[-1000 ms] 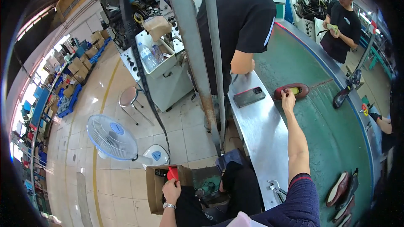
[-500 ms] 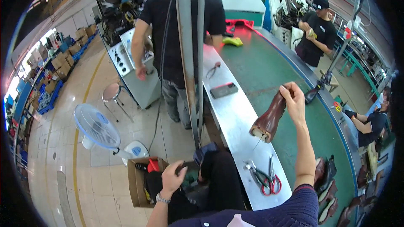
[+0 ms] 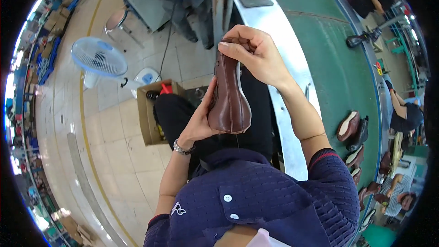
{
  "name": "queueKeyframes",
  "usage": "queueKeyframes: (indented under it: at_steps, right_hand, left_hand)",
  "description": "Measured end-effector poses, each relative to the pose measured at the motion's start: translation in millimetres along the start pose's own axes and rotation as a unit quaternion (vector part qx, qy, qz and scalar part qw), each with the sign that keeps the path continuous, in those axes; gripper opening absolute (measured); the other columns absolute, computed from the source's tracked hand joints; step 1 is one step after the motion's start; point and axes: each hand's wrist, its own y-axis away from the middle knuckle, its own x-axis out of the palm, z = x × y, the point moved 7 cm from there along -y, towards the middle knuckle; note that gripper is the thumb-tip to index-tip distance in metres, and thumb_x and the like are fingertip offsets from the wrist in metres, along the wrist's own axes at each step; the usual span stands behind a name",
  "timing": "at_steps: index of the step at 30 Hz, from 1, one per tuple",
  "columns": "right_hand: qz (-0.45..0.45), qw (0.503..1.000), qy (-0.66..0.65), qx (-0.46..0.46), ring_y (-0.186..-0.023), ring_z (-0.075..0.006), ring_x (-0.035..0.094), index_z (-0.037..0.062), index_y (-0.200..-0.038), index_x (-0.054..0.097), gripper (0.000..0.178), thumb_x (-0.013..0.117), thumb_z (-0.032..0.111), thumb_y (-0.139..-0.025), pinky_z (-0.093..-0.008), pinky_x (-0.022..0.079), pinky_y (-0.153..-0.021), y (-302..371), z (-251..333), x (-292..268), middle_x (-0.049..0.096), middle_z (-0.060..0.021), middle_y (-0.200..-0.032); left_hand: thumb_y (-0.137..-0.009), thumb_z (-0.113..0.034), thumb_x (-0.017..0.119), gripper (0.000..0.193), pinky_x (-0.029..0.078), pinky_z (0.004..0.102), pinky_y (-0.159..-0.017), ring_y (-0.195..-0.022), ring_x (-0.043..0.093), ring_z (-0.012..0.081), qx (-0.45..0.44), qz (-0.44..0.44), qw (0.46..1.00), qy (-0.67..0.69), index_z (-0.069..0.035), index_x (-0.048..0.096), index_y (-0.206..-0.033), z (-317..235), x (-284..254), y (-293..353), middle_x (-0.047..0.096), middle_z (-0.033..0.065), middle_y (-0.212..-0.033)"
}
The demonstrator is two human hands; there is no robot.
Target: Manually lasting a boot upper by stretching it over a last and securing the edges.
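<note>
A brown leather shoe upper (image 3: 232, 93) stands on end above my lap, its seam line facing up at me and its wider rounded end low. At its narrow top end my right hand (image 3: 260, 57) is closed, thumb on the near side and fingers curled over. My left hand (image 3: 201, 121) supports the wide end from the left and below; most of its fingers are hidden behind the leather. A thin thread or wire (image 3: 238, 142) hangs from the lower edge.
On my right runs a metal ledge (image 3: 292, 48) with a phone (image 3: 256, 1), beside a green belt (image 3: 315, 41). Several shoes (image 3: 349, 126) lie there. To my left are a cardboard box (image 3: 145, 121), a fan (image 3: 99, 58) and a stool (image 3: 116, 20). A person (image 3: 180, 0) stands ahead.
My right hand has brought the shoe upper from over the ledge to above my lap. My left hand has risen from beside the box to the upper. The view has tilted down.
</note>
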Motion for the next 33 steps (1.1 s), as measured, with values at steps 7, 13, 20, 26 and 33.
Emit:
queueKeyframes:
  at_steps: [7, 13, 20, 26, 33]
  right_hand:
    - [0.056, 0.998, 0.007, 0.033, -0.075, -0.0052, 0.06, 0.0001, -0.096, 0.063, 0.016, 0.065, 0.015, -0.092, -0.0206, 0.047, -0.069, -1, -20, 44, 0.064, -0.0003, -0.082]
    - [0.049, 0.994, -0.042, 0.085, -0.078, -0.0049, 0.059, 0.0008, -0.098, 0.063, 0.017, 0.066, 0.015, -0.091, -0.0202, 0.047, -0.07, -2, -39, 49, 0.064, 0.0004, -0.084]
    - [0.087, 0.985, -0.09, 0.117, -0.08, -0.0063, 0.059, 0.0044, -0.123, 0.059, 0.037, 0.068, 0.013, -0.089, -0.021, 0.048, -0.073, 14, -65, 48, 0.062, -0.0033, -0.106]
    - [0.151, 0.978, 0.0, 0.146, -0.123, -0.0259, 0.049, 0.0188, -0.152, 0.022, 0.094, 0.079, 0.021, -0.077, -0.0362, 0.048, -0.095, 65, -104, 49, 0.042, -0.0099, -0.141]
    - [0.167, 0.939, -0.151, 0.261, -0.123, -0.0233, 0.048, 0.0127, -0.147, 0.028, 0.097, 0.085, 0.018, -0.069, -0.0399, 0.047, -0.099, 71, -130, 56, 0.048, -0.0128, -0.132]
  left_hand:
    - [-0.059, -0.005, 0.088, 0.127, 0.025, 0.0373, -0.116, -0.144, 0.022, 0.0209, -0.055, -0.049, 0.995, 0.07, -0.012, 0.003, -0.154, 25, -23, 43, 0.013, 0.0085, -0.159]
    - [-0.058, -0.004, 0.088, 0.126, 0.026, 0.0366, -0.115, -0.142, 0.026, 0.0201, -0.064, -0.063, 0.993, 0.078, -0.012, 0.005, -0.154, 32, -28, 45, 0.016, 0.0085, -0.158]
    - [-0.058, -0.005, 0.088, 0.128, 0.028, 0.0362, -0.114, -0.141, 0.03, 0.0203, -0.092, -0.071, 0.987, 0.113, -0.014, 0.005, -0.154, 51, -29, 55, 0.02, 0.0084, -0.157]
    - [-0.057, -0.008, 0.09, 0.13, 0.027, 0.0366, -0.115, -0.141, 0.028, 0.0218, -0.123, -0.09, 0.986, 0.067, -0.016, 0.005, -0.154, 79, -28, 74, 0.021, 0.0079, -0.157]
    - [-0.058, -0.01, 0.091, 0.132, 0.029, 0.0383, -0.114, -0.141, 0.028, 0.0222, -0.14, -0.049, 0.989, -0.003, -0.017, 0.0, -0.154, 93, -13, 76, 0.018, 0.0093, -0.157]
